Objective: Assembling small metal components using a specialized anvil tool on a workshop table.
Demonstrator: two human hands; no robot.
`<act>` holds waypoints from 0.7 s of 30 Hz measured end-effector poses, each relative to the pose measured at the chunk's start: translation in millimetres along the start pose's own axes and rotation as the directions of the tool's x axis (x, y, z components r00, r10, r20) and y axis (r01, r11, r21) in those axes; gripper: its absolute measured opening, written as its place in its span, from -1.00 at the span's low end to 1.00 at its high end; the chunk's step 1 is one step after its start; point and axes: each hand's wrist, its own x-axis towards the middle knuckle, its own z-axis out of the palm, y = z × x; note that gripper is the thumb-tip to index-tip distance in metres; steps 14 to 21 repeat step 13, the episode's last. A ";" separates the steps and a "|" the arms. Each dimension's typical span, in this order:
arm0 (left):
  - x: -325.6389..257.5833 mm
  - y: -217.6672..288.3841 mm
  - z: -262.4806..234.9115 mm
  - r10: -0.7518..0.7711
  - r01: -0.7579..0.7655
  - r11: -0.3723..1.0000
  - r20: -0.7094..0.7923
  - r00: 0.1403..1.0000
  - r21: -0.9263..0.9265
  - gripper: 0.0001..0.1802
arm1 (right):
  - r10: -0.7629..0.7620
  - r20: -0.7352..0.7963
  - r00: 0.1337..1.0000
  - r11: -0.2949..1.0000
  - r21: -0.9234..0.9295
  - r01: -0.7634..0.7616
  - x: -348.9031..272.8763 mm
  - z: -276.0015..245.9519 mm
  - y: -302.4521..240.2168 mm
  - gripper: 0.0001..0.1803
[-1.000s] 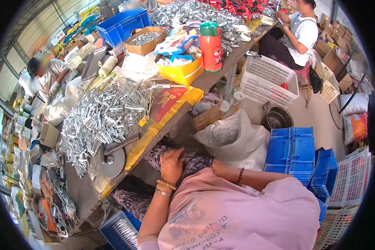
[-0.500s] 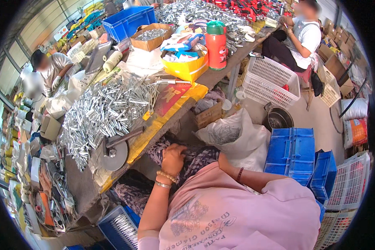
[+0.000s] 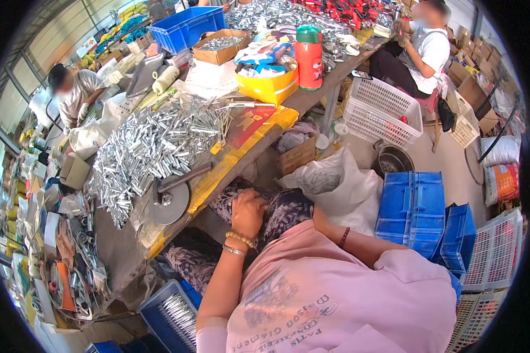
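My left hand (image 3: 249, 212) lies on my thigh in dark patterned trousers (image 3: 284, 213), fingers loosely bent over the cloth, with nothing visible in it. A bead bracelet and a metal bangle are on that wrist. My right forearm (image 3: 365, 244) runs inward across my lap. The right hand's fingers are hidden by the pink shirt (image 3: 312, 282). Ahead on the table edge, a hammer (image 3: 185, 178) rests across a round metal disc (image 3: 169, 204). Beyond them a big heap of shiny metal tubes and rods (image 3: 153, 150) covers the tabletop.
Farther along the table stand a yellow box (image 3: 268, 86), a red flask (image 3: 309, 62), a carton (image 3: 221, 47) and a blue crate (image 3: 188, 29). To the right are a white sack (image 3: 353, 194), blue bins (image 3: 411, 212) and a white basket (image 3: 383, 112). Co-workers sit at both sides.
The whole view has shifted slightly, so the table and its contents appear a little farther right. Both my arms stay at rest on my lap.
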 end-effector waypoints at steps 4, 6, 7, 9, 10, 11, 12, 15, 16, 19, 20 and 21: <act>-9.5 -2.2 8.6 0.002 -0.004 0.997 -0.031 1.000 -0.074 -0.82 | -0.093 -0.197 0.976 0.995 0.027 0.100 -2.6 13.3 7.1 -0.81; -12.5 0.1 22.4 0.001 -0.015 0.994 -0.131 0.991 -0.109 -0.85 | -0.131 -0.291 0.948 0.989 0.033 0.146 -6.2 12.0 0.7 -0.82; -15.3 -1.9 26.2 0.012 -0.025 0.996 -0.149 0.989 -0.088 -0.85 | -0.130 -0.288 0.949 0.989 0.032 0.145 -5.7 10.9 -2.2 -0.82; -15.5 -3.2 27.1 0.010 -0.032 0.992 -0.178 0.984 -0.122 -0.84 | -0.033 -0.090 0.995 0.998 -0.051 0.029 0.3 -10.4 -25.1 -0.84; -17.2 -1.9 26.0 0.006 -0.029 0.992 -0.182 0.983 -0.122 -0.84 | -0.038 -0.089 0.995 0.998 -0.054 0.033 1.4 -5.5 -20.4 -0.84; -17.1 -0.6 23.2 -0.012 -0.008 0.991 -0.144 0.989 -0.137 -0.84 | -0.073 -0.080 0.994 0.992 -0.110 0.064 5.1 -0.5 -17.9 -0.83; -17.0 2.6 18.8 -0.031 0.015 0.988 -0.106 0.994 -0.151 -0.85 | -0.107 -0.069 0.992 0.982 -0.165 0.095 7.7 3.1 -14.9 -0.81; -15.8 2.4 18.4 -0.031 0.014 0.988 -0.106 0.994 -0.153 -0.85 | -0.074 -0.039 0.996 0.985 -0.158 0.067 10.5 6.1 -11.2 -0.80; -15.8 2.4 18.4 -0.031 0.014 0.988 -0.106 0.994 -0.153 -0.85 | -0.074 -0.039 0.996 0.985 -0.158 0.067 10.5 6.1 -11.2 -0.80; -15.8 2.4 18.4 -0.031 0.014 0.988 -0.106 0.994 -0.153 -0.85 | -0.074 -0.039 0.996 0.985 -0.158 0.067 10.5 6.1 -11.2 -0.80; -15.8 2.4 18.4 -0.031 0.014 0.988 -0.106 0.994 -0.153 -0.85 | -0.074 -0.039 0.996 0.985 -0.158 0.067 10.5 6.1 -11.2 -0.80; -15.8 2.4 18.4 -0.031 0.014 0.988 -0.106 0.994 -0.153 -0.85 | -0.074 -0.039 0.996 0.985 -0.158 0.067 10.5 6.1 -11.2 -0.80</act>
